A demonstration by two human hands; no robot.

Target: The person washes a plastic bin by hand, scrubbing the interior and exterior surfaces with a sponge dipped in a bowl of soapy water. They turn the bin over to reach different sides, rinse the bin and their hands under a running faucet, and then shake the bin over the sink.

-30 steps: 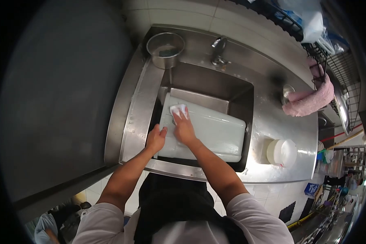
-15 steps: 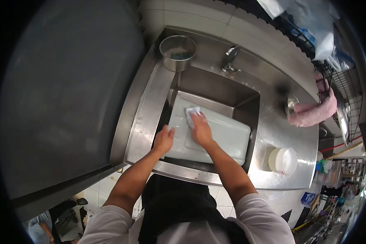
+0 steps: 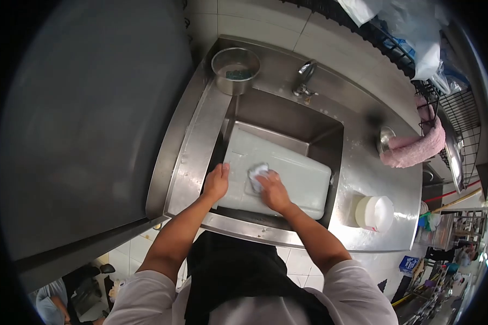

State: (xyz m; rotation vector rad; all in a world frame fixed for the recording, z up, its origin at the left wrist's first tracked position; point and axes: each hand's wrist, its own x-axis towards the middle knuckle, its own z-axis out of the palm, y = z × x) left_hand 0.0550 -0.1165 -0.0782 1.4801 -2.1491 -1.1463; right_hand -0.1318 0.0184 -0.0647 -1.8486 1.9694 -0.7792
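A large pale plastic bin (image 3: pixel 298 176) lies tilted in the steel sink, with what looks like its base facing up. My left hand (image 3: pixel 217 181) grips the bin's left edge; the fingers beyond the edge are hidden. Pressed against the upper face is a wet-looking white cloth (image 3: pixel 258 176), bunched under the closed fingers of my right hand (image 3: pixel 275 190). Light glints off the bin's surface around the cloth.
The steel sink (image 3: pixel 276 108) has a faucet (image 3: pixel 303 81) behind it. A metal pot (image 3: pixel 234 84) with something green inside stands back left. On the right counter are a white tub (image 3: pixel 375 213) and a metal bowl (image 3: pixel 385 140). A pink towel (image 3: pixel 415 151) hangs near a wire rack (image 3: pixel 463 116).
My right hand and the cloth have slid down the bin's face toward me. My left hand has shifted slightly up along the edge, still gripping it.
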